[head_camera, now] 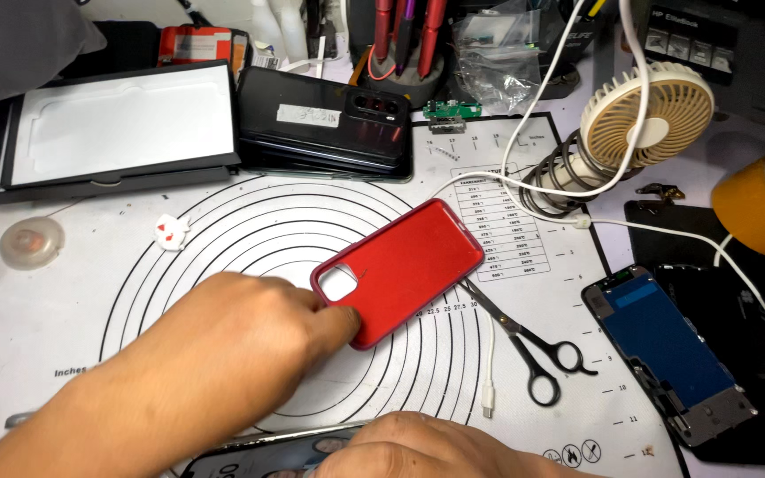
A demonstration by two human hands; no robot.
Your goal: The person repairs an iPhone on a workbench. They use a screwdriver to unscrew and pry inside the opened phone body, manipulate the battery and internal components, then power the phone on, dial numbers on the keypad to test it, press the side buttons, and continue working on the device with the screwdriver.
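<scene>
A red phone case (409, 265) lies face down on the white work mat (250, 212), its camera cut-out at the lower left. My left hand (241, 341) reaches in from the left and pinches that lower-left corner with thumb and fingers. My right hand (418, 450) sits at the bottom edge, resting on a phone (267, 453) whose lit screen shows beside the fingers; how it grips is hidden.
Black scissors (533, 350) and a white cable end (488, 403) lie right of the case. A blue phone screen part (666, 345), a small cream fan (648, 115), yellow tape roll (763, 204), black phones (329, 124) and an open box (108, 133) ring the mat.
</scene>
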